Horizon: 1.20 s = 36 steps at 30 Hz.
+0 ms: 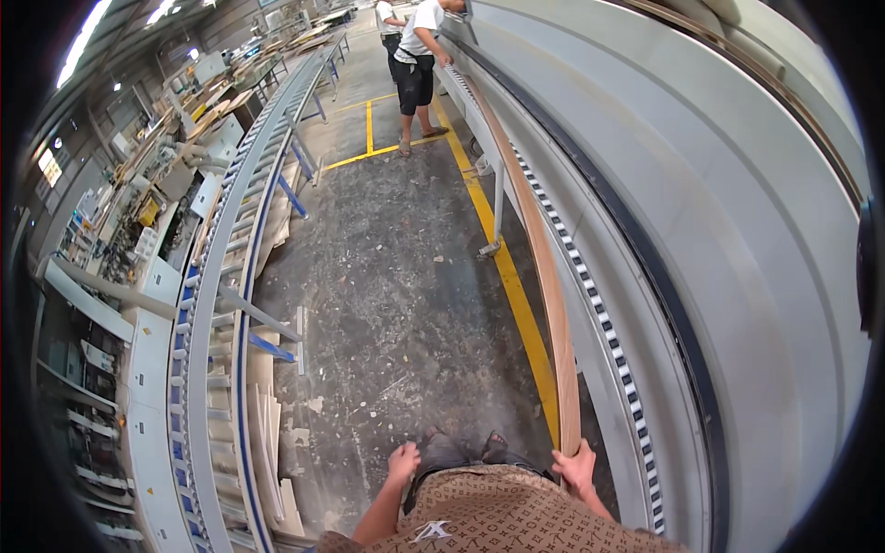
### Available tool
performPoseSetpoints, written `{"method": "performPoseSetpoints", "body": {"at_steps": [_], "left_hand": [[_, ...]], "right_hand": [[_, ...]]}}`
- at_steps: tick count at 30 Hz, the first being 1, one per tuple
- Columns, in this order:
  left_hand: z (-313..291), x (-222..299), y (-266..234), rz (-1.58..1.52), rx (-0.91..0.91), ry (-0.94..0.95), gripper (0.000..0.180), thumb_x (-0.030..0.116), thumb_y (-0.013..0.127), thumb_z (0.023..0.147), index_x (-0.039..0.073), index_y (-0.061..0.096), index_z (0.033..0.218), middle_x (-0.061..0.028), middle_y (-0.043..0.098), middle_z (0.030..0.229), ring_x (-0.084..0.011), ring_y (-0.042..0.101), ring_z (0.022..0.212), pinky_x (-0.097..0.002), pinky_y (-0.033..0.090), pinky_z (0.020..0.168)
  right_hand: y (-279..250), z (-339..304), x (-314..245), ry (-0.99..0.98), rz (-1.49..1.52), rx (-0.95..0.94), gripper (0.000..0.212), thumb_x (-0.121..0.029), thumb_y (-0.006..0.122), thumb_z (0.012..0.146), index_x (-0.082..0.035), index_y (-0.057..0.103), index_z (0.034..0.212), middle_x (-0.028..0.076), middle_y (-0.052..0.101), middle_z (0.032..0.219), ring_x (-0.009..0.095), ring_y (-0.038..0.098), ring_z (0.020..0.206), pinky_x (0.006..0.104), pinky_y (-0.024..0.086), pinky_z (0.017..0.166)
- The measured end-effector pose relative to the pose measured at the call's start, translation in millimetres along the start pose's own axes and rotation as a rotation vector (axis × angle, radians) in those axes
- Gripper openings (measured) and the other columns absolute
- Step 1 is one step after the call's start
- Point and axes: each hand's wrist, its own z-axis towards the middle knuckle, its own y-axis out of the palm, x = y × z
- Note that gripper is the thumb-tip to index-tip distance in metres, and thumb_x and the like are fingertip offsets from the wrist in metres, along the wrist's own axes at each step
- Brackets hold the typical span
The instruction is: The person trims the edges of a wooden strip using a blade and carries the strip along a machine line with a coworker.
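Note:
A long, narrow brown wooden board (560, 355) runs away from me along the right side, beside the grey machine. Its near end is in my right hand (576, 467), with the fingers wrapped round its edge. At the far end, a co-worker in a white top and black shorts (419, 78) has a hand at the board. My left hand (403, 461) hangs at my left side, in front of my body, its fingers curled in and nothing visible in them. It touches neither the board nor the conveyor.
A large grey machine (737, 276) with a black-and-white feed track (604, 318) stands along the right. To the left runs a roller conveyor (198, 359) with blue legs, with wood strips (267, 433) below. Yellow lines (516, 295) mark the floor. Another person (389, 28) stands farther back.

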Motion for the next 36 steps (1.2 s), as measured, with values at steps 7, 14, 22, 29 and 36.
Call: {"method": "performPoseSetpoints", "body": {"at_steps": [7, 14, 22, 29, 36], "left_hand": [[39.8, 280.1, 184.1, 0.036, -0.891, 0.09, 0.078, 0.065, 0.047, 0.091, 0.005, 0.041, 0.14, -0.0181, 0.051, 0.136, -0.0296, 0.056, 0.118, -0.043, 0.046, 0.097], [107.3, 427.6, 240.7, -0.654, -1.008, -0.037, 0.052, 0.046, 0.06, 0.092, 0.013, 0.046, 0.13, -0.0133, 0.063, 0.109, -0.0243, 0.065, 0.092, -0.0415, 0.055, 0.083], [236.1, 561.5, 192.4, -0.425, -0.763, 0.067, 0.03, 0.035, 0.058, 0.094, 0.008, 0.052, 0.106, -0.0056, 0.059, 0.084, -0.0157, 0.059, 0.072, -0.0329, 0.053, 0.063], [409.9, 670.8, 188.1, 0.189, -0.228, 0.523, 0.055, 0.027, 0.051, 0.089, -0.017, 0.036, 0.118, -0.0356, 0.054, 0.114, -0.0381, 0.058, 0.109, -0.0398, 0.045, 0.092], [484.8, 834.9, 196.2, 0.391, -0.058, 0.626, 0.061, 0.029, 0.054, 0.088, -0.024, 0.038, 0.113, -0.0402, 0.053, 0.111, -0.0418, 0.057, 0.111, -0.0422, 0.046, 0.093]], "right_hand": [[14.5, -34.6, -70.8, -0.008, -0.528, 0.14, 0.058, -0.033, 0.086, 0.051, 0.002, 0.047, 0.076, 0.022, 0.06, 0.065, 0.026, 0.065, 0.062, 0.042, 0.05, 0.059], [72.5, -27.7, 16.2, 0.474, -0.233, -0.09, 0.072, -0.045, 0.066, 0.085, -0.014, 0.033, 0.141, 0.02, 0.058, 0.109, 0.033, 0.053, 0.1, 0.0446, 0.041, 0.092], [233.8, 64.6, -188.3, 0.345, -0.203, -0.295, 0.073, -0.047, 0.066, 0.085, -0.012, 0.03, 0.137, 0.018, 0.06, 0.115, 0.03, 0.058, 0.106, 0.0403, 0.043, 0.094], [337.8, 200.1, -273.3, 0.296, -0.146, -0.41, 0.061, -0.041, 0.07, 0.082, -0.006, 0.041, 0.123, 0.015, 0.062, 0.103, 0.025, 0.059, 0.095, 0.0378, 0.045, 0.085], [402.7, 333.7, -363.7, 0.272, -0.11, -0.523, 0.05, -0.035, 0.073, 0.08, 0.0, 0.051, 0.109, 0.013, 0.063, 0.091, 0.021, 0.06, 0.083, 0.0353, 0.047, 0.077]]}}
